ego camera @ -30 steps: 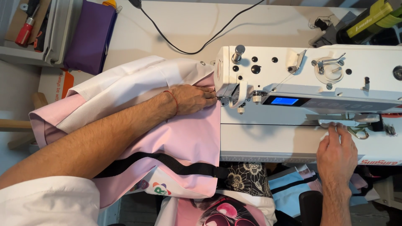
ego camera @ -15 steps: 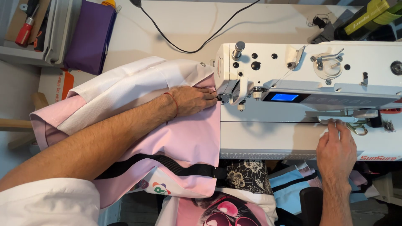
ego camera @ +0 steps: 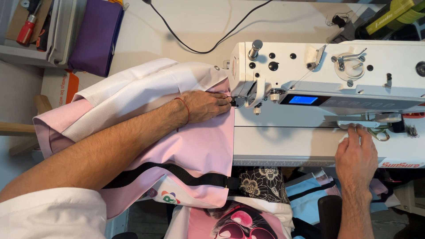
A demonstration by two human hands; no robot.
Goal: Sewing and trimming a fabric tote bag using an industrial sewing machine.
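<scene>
Landmark: white sewing machine [ego camera: 327,84], taken as reference for all positions.
Sleeve: white, lower-left corner, well left of and nearest-camera from the machine.
Printed fabrics: heaped below the machine's front edge; one floral black-and-white piece [ego camera: 261,183], one light-blue piece [ego camera: 310,194], one pink printed piece [ego camera: 239,221].
Black strap [ego camera: 177,175]: one, running left-right across the pink fabric, below-left of the machine.
Right hand [ego camera: 356,155]: at the machine's front bed, right of centre; fingers spread loosely, fingertips touching a small pale object by the bed edge (kind not clear); nothing clamped, as far as visible.
Scissors [ego camera: 378,132]: one small pair, just right of those fingertips, on the bed.
Pink fabric [ego camera: 195,146]: one large piece, lying left of the machine, its edge running straight along the bed's left side, up to the needle area.
Left hand [ego camera: 206,106]: flat, palm down on the pink fabric, fingers extended and pressing, not pinching; fingertips just left of the presser foot [ego camera: 237,102].
Key relation: fabric seam lies directly between left fingertips and needle; long axis of the fabric edge runs toward the machine head; left hand far nearer than right.
White fabric [ego camera: 146,86]: one layer, above the pink, left of the machine.
Blue display [ego camera: 303,100]: one, lit, on the machine front.
Black cable [ego camera: 199,40]: one, on the table behind the machine.
Purple pouch [ego camera: 95,35]: one, far left, beyond the fabric.
Red-handled screwdriver [ego camera: 26,28]: one, top-left corner.
</scene>
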